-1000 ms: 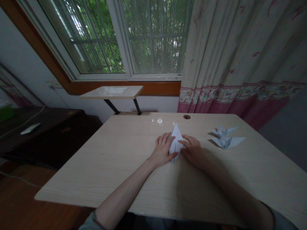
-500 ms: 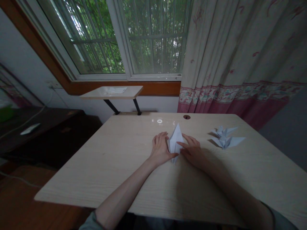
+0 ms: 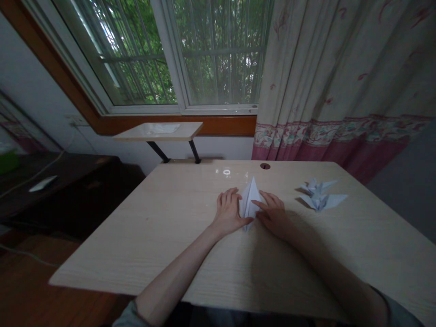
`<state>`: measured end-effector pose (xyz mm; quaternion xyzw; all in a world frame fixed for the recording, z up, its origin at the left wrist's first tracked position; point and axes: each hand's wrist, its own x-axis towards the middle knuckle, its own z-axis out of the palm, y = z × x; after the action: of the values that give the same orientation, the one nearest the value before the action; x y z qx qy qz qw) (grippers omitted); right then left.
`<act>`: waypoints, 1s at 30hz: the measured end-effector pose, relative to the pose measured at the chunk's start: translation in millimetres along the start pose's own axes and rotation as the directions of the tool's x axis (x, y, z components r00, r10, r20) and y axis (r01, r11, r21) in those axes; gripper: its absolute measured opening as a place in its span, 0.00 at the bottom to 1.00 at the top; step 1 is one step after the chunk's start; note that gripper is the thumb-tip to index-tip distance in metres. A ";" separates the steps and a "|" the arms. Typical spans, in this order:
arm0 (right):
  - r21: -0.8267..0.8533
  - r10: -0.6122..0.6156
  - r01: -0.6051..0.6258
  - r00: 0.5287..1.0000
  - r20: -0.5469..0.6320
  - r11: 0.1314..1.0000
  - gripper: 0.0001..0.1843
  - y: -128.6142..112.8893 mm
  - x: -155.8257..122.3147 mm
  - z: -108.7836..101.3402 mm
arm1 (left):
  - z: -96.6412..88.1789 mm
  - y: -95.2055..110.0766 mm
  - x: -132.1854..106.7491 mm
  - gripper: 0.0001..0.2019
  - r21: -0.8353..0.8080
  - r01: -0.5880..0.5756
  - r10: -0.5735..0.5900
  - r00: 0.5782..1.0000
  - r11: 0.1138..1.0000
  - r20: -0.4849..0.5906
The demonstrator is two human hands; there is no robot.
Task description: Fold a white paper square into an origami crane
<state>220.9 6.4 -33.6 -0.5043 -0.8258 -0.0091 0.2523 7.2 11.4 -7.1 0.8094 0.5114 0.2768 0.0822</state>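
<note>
A folded sheet of white paper (image 3: 252, 195), shaped like a narrow kite, lies on the desk with its point toward the window. A crease or flap edge runs down it from the tip. My left hand (image 3: 229, 211) holds its left side, fingers along the edge and thumb across the lower end. On the right, my right hand (image 3: 272, 212) grips the paper's other side, its index finger resting on the upper layer. The paper's lower part is partly hidden behind my thumbs.
Two folded paper cranes (image 3: 320, 202) stand on the right of the light wooden desk (image 3: 146, 236). At the back left is a small raised shelf (image 3: 194, 129) with white paper (image 3: 163, 128) on it. A dark side table (image 3: 85, 172) stands at the left, and a curtain (image 3: 306, 91) hangs behind.
The kite's upper surface now shows an edge running down from the tip, where it looked flatter before; a flap appears shifted toward the middle. My hands have hardly moved.
</note>
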 end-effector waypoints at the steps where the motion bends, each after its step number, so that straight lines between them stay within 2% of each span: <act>1: -0.009 0.009 -0.009 1.000 -0.008 1.000 0.20 1.0 -0.3 1.8 | 0.3 -0.3 -0.2 0.35 0.004 -0.011 0.011 1.000 1.000 0.003; 14: 0.008 -0.002 0.003 0.999 -0.034 1.000 0.20 7.1 -2.3 8.3 | -3.3 0.6 0.0 0.22 0.023 -0.072 0.069 0.992 0.997 0.105; 20: 0.016 0.018 -0.018 1.000 -0.010 1.000 0.20 7.9 -1.2 8.0 | -5.1 1.2 0.0 0.19 -0.009 -0.083 0.083 0.992 0.997 0.099; 30: 0.053 -0.017 0.019 0.999 -0.051 0.998 0.21 6.4 0.4 3.3 | -5.9 1.2 0.0 0.18 -0.014 -0.088 0.089 0.993 0.996 0.076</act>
<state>224.8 10.8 -37.8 -0.4895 -0.8237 -0.0018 0.2863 5.0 10.0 -1.6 0.8408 0.4700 0.2518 0.0937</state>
